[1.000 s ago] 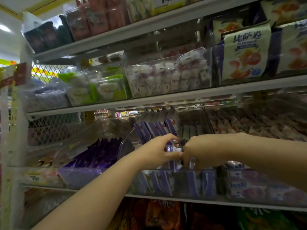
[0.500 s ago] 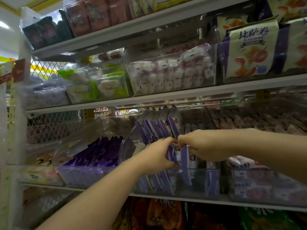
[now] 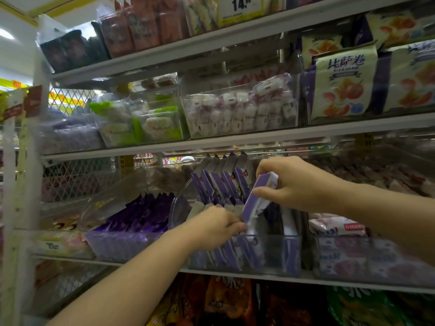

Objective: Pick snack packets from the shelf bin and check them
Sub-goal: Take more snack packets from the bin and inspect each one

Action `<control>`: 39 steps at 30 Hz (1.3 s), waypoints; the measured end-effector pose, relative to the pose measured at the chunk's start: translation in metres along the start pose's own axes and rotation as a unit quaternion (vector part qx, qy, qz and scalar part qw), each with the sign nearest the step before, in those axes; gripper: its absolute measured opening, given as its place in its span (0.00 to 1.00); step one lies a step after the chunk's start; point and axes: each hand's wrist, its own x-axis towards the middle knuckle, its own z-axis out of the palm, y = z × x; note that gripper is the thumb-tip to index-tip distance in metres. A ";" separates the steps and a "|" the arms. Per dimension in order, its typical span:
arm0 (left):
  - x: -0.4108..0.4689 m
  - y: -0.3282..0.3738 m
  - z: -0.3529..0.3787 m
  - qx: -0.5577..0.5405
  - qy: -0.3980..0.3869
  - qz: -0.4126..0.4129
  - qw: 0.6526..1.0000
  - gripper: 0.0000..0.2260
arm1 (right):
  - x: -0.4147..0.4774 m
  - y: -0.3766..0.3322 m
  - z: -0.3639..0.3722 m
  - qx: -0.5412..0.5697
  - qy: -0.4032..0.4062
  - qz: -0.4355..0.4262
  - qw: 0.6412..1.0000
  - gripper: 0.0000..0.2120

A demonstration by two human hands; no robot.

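**A:** Up it comes! A second ago both hands were low in the clear bin (image 3: pixel 277 252). Now the right hand (image 3: pixel 299 184) has 1 purple-and-white snack packet (image 3: pixel 259 196) raised and tilted, its top end well above the bin's rim.

**B:** And the grip?

**A:** The right fingers (image 3: pixel 263 191) are curled round the packet's top end. The left hand (image 3: pixel 214 228) sits at its bottom end, fingers bent down into the bin. It touches the packet, but whether it pinches it I cannot tell.

**B:** What does that mean for the job?

**A:** I'd say the pick is nearly done for this one. Its lower end is level with the rim, so a look-over should be next.

**B:** Give me the count.

**A:** 2 hands and 1 packet lifted. 5 standing packets (image 3: pixel 221 182) lean together at the bin's back. The front row is too blurred to count. The bin sits at the front edge of the shelf (image 3: pixel 235 275). On that shelf, 1 bin of dark purple packs (image 3: pixel 141 215) sits towards the left edge and 1 bin of pink-and-white packs (image 3: pixel 339 255) towards the right.
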 end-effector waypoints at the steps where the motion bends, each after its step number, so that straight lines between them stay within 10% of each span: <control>1: -0.004 0.002 0.001 -0.015 0.009 -0.012 1.000 0.16 | -0.005 -0.005 -0.002 0.017 0.024 -0.001 1.000 0.15; 7: -0.041 0.013 0.010 -0.301 0.282 -0.012 0.911 0.16 | -0.048 -0.044 0.016 0.146 0.155 -0.029 0.976 0.08; 13: -0.082 0.015 0.040 -0.675 0.166 -0.025 0.718 0.19 | -0.100 -0.087 0.080 0.270 0.132 -0.029 0.953 0.08; 20: -0.127 -0.004 0.112 -0.641 0.222 -0.049 0.733 0.20 | -0.142 -0.118 0.150 0.410 0.147 0.122 0.892 0.28; 31: -0.151 -0.011 0.190 -0.585 0.150 -0.128 0.787 0.22 | -0.148 -0.115 0.207 0.673 0.133 0.378 0.622 0.17; 39: -0.150 -0.009 0.194 -0.634 0.211 -0.160 0.726 0.08 | -0.159 -0.112 0.225 0.659 0.092 0.399 0.631 0.14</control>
